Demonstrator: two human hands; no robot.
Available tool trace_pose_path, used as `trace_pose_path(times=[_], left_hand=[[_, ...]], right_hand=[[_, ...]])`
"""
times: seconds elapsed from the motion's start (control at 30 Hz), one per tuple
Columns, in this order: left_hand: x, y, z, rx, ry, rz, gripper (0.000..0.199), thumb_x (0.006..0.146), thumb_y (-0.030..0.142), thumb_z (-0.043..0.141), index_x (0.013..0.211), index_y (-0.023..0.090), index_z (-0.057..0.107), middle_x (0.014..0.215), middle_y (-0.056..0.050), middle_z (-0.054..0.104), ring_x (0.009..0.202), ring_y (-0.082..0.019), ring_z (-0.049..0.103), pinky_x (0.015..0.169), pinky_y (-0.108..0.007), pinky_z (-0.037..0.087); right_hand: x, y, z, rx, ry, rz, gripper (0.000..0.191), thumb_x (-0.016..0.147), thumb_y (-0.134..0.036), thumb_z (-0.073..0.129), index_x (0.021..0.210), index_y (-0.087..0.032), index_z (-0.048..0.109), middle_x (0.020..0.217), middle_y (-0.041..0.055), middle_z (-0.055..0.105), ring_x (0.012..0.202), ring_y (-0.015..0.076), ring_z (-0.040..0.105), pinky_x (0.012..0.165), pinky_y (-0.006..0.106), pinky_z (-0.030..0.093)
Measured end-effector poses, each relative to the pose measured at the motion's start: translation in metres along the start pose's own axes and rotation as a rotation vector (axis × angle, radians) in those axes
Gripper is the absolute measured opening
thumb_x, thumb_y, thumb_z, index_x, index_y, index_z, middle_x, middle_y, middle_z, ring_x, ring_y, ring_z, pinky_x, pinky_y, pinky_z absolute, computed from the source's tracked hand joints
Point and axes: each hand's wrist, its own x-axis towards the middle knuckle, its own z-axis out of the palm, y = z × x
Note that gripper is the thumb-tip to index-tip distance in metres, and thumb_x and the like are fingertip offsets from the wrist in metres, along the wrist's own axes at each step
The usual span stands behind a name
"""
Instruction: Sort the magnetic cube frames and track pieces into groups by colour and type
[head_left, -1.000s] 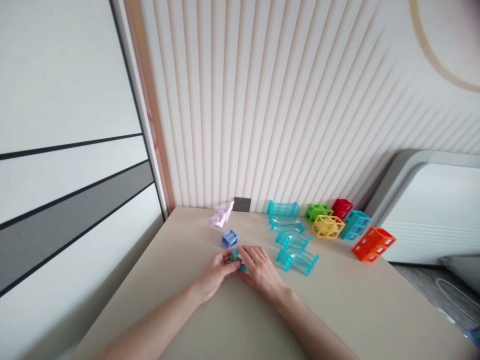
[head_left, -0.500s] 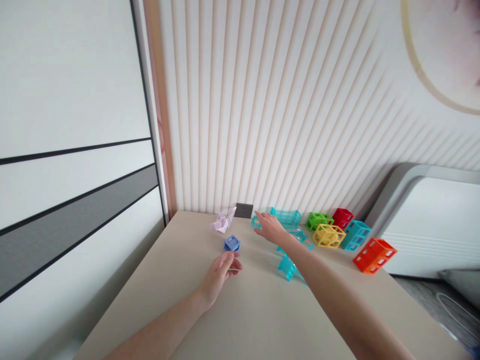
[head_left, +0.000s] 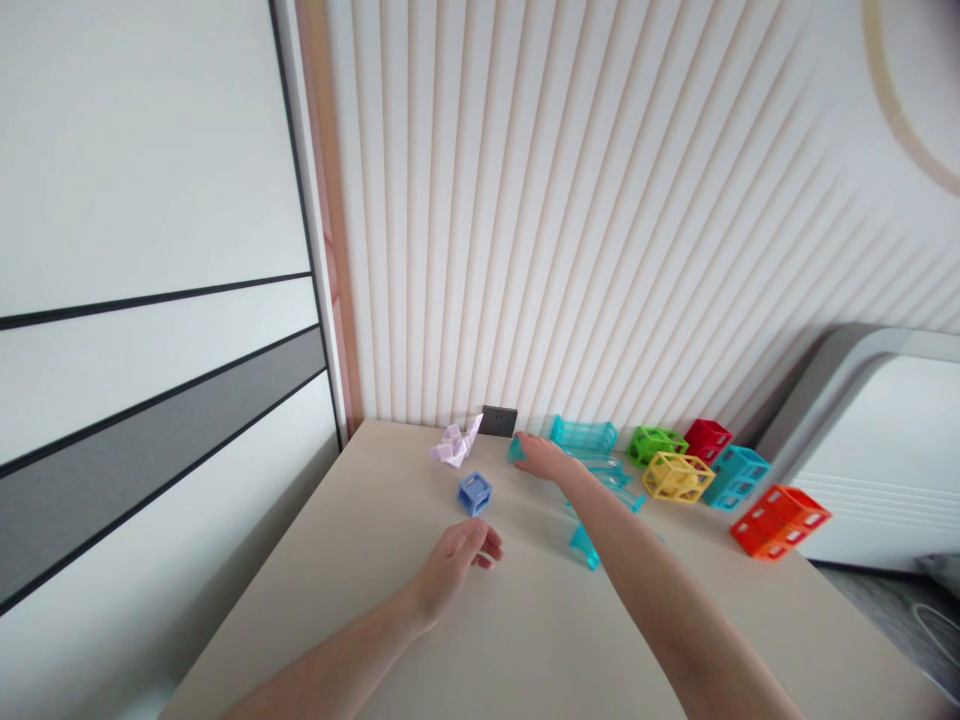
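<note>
At the far side of the table, my right hand (head_left: 544,456) has its fingers closed down around a small translucent teal plastic piece (head_left: 515,451), which they partly cover. My left hand (head_left: 459,558) hovers over the table nearer to me, fingers loosely curled and apart, holding nothing. Just beyond its fingertips sits a small blue open-sided cube block (head_left: 475,494), not touched. Behind that cube lies a pale lilac angular object (head_left: 456,444). More teal pieces, a long ribbed one (head_left: 583,437) and a short one (head_left: 584,547), lie around my right forearm, which hides part of them.
To the right stand open-frame blocks: green (head_left: 655,446), red (head_left: 708,440), yellow (head_left: 679,478), turquoise (head_left: 737,477) and orange-red (head_left: 780,522). A ribbed wall (head_left: 450,250) with a dark socket (head_left: 499,421) borders the table's (head_left: 375,560) back. White cabinet panels rise at left.
My right hand has come down onto the small teal piece, its fingers closing around it. My left hand has drawn slightly back from the blue cube. The camera view has shifted a little.
</note>
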Motion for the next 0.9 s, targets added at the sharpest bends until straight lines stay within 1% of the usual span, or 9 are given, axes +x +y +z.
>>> trace_pose_path(times=[0.13, 0.2, 0.27, 0.33, 0.43, 0.63, 0.9], left_hand=[[0.0, 0.001, 0.0, 0.011, -0.009, 0.0, 0.056, 0.085, 0.07, 0.059, 0.082, 0.015, 0.071, 0.081, -0.009, 0.071, 0.083, -0.023, 0.064, 0.076, -0.034, 0.048], [0.0, 0.001, 0.0, 0.018, -0.018, 0.002, 0.056, 0.086, 0.07, 0.058, 0.082, 0.016, 0.071, 0.081, -0.009, 0.071, 0.083, -0.023, 0.064, 0.076, -0.034, 0.049], [-0.001, 0.001, 0.0, 0.027, -0.024, 0.002, 0.055, 0.086, 0.069, 0.058, 0.082, 0.016, 0.071, 0.081, -0.009, 0.071, 0.083, -0.022, 0.064, 0.076, -0.034, 0.049], [-0.001, 0.002, 0.001, 0.035, -0.024, 0.002, 0.055, 0.086, 0.069, 0.058, 0.082, 0.016, 0.071, 0.081, -0.009, 0.071, 0.083, -0.022, 0.064, 0.076, -0.033, 0.049], [-0.001, 0.002, 0.001, 0.038, -0.019, -0.003, 0.055, 0.086, 0.069, 0.057, 0.083, 0.015, 0.071, 0.082, -0.009, 0.071, 0.084, -0.022, 0.064, 0.076, -0.033, 0.049], [-0.001, 0.001, -0.002, 0.051, -0.054, -0.003, 0.055, 0.088, 0.068, 0.056, 0.084, 0.015, 0.071, 0.083, -0.009, 0.07, 0.084, -0.022, 0.063, 0.077, -0.033, 0.049], [-0.001, 0.003, -0.003, 0.066, -0.094, -0.002, 0.058, 0.088, 0.069, 0.054, 0.085, 0.014, 0.07, 0.083, -0.009, 0.07, 0.084, -0.021, 0.063, 0.077, -0.033, 0.048]], right_hand=[[-0.005, -0.008, -0.001, -0.054, 0.084, -0.003, 0.037, 0.097, -0.034, 0.064, 0.129, -0.018, 0.058, 0.131, 0.0099, 0.061, 0.11, 0.0252, 0.065, 0.091, 0.047, 0.056], [-0.01, -0.014, 0.0, -0.076, 0.133, -0.021, 0.038, 0.097, -0.029, 0.064, 0.133, -0.019, 0.056, 0.134, 0.0114, 0.059, 0.116, 0.0271, 0.062, 0.096, 0.048, 0.053], [-0.015, -0.022, 0.002, -0.09, 0.151, -0.039, 0.037, 0.097, -0.022, 0.063, 0.133, -0.019, 0.057, 0.134, 0.0136, 0.059, 0.119, 0.0276, 0.06, 0.099, 0.047, 0.051], [-0.018, -0.027, 0.006, -0.096, 0.141, -0.041, 0.031, 0.098, -0.022, 0.062, 0.129, -0.018, 0.06, 0.131, 0.0129, 0.061, 0.115, 0.026, 0.063, 0.096, 0.045, 0.054], [-0.018, -0.031, 0.012, -0.098, 0.125, -0.016, 0.03, 0.098, -0.032, 0.062, 0.125, -0.018, 0.061, 0.129, 0.0097, 0.062, 0.107, 0.0232, 0.066, 0.09, 0.044, 0.057], [-0.008, -0.026, 0.015, -0.08, 0.118, 0.059, 0.033, 0.098, -0.033, 0.063, 0.127, -0.018, 0.06, 0.128, 0.0101, 0.062, 0.106, 0.0234, 0.066, 0.09, 0.044, 0.057], [0.008, -0.025, 0.014, -0.043, 0.063, 0.187, 0.034, 0.097, -0.033, 0.064, 0.126, -0.016, 0.06, 0.128, 0.0113, 0.062, 0.106, 0.0237, 0.066, 0.089, 0.043, 0.057]])
